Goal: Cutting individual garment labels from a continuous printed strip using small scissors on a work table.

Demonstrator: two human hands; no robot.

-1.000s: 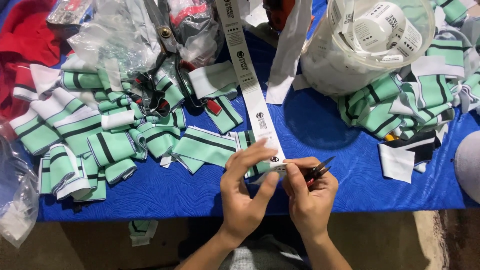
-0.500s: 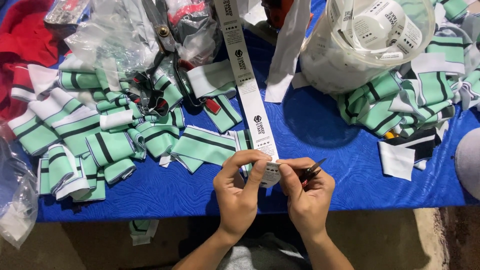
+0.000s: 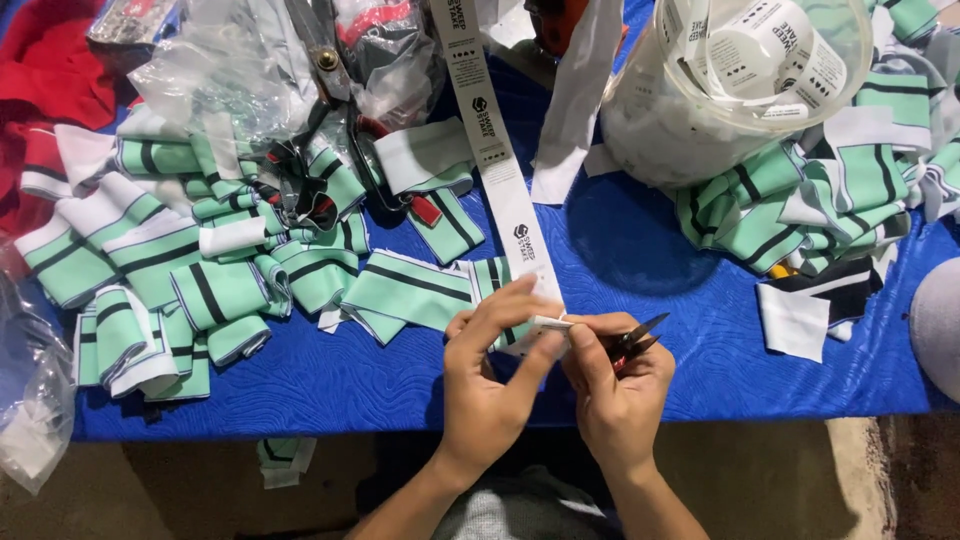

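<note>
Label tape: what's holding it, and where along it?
Both hands pinch the white label tape at its near end: left hand, right hand, which also holds small snips.

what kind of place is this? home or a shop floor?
Likely a garment workshop bench, not a home. A long white label tape runs to the hands, piles of mint-green striped knit pieces cover the blue table, and a clear tub holds cut labels.

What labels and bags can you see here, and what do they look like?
Long white label ribbon with dark marks: runs from the top down to both hands.
Rolled white labels: inside the clear round tub, top right.
Crinkled clear plastic bags: top left, above the green striped cloth pieces.
</note>
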